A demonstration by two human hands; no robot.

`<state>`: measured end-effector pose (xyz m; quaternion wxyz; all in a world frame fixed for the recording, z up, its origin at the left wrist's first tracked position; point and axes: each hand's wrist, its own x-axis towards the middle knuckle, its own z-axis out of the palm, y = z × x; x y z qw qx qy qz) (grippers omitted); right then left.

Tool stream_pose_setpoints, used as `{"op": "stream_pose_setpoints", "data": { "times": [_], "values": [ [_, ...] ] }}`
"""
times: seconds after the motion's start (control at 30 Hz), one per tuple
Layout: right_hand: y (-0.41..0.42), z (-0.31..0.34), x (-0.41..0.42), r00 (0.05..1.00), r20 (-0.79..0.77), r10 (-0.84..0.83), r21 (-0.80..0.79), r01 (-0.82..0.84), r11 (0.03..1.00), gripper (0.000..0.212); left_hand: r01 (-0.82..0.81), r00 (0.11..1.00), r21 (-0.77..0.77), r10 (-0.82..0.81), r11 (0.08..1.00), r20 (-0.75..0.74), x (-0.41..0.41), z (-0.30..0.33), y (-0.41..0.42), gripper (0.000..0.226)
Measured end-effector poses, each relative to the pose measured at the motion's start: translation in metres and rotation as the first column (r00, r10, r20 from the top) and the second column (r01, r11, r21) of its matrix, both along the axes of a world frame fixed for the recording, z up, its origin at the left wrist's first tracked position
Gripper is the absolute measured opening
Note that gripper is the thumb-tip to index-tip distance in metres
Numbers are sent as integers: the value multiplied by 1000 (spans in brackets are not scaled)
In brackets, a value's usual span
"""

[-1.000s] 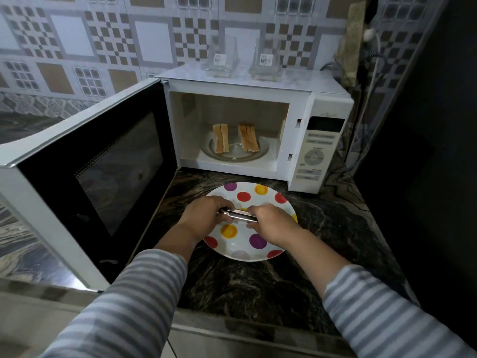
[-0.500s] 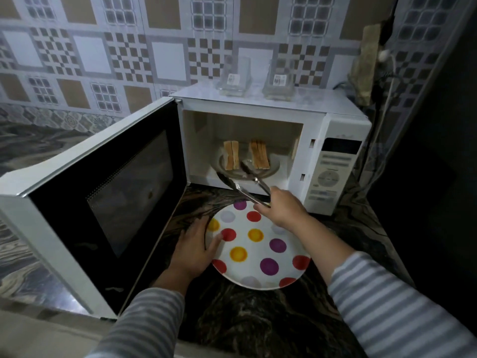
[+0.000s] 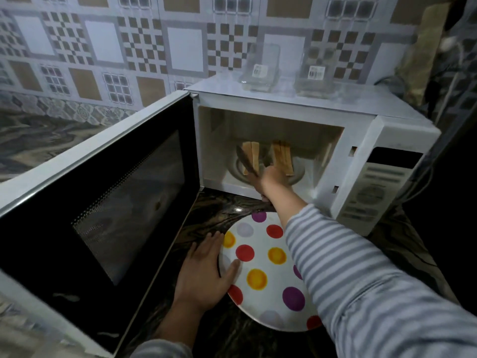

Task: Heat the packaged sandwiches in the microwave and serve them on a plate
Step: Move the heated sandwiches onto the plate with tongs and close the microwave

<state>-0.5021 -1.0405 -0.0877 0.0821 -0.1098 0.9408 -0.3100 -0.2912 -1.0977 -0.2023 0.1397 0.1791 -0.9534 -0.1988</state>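
Two sandwiches stand on edge on the glass turntable inside the microwave, whose door hangs wide open to the left. The right hand reaches into the opening and grips a pair of metal tongs, its fingers curled round the handle end. One arm of the tongs lies against the near left side of the left sandwich; the other arm is hidden behind the hand, so I cannot tell whether the sandwich is pinched between the tips. The right sandwich stands just beside the hand, on its far side, apart from the tongs.

The left hand rests flat on the left rim of the plate, fingers straight and lightly spread, the thumb lying on the plate's face. The plate sits on the dark marbled surface directly in front of the microwave, and the striped sleeve of the right arm crosses over its right half. Two clear plastic packages with white labels stand on top of the microwave, against the patterned tile wall. The open door closes off the left side of the plate.

Both sandwiches are pale tan slices pressed together, upright, with a darker line of filling between them.
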Motion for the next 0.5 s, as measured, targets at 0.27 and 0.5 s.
{"op": "stream_pose_setpoints", "data": {
  "times": [0.27,0.5],
  "values": [
    [-9,-11,-10,999,-36,-35,99,38,994,40,-5,1000,-7,5,1000,14,-2,1,-1,88],
    [1,-18,-4,994,-104,-12,67,19,998,34,14,1000,-11,-14,1000,26,-4,-7,-4,87]
  ]
}}
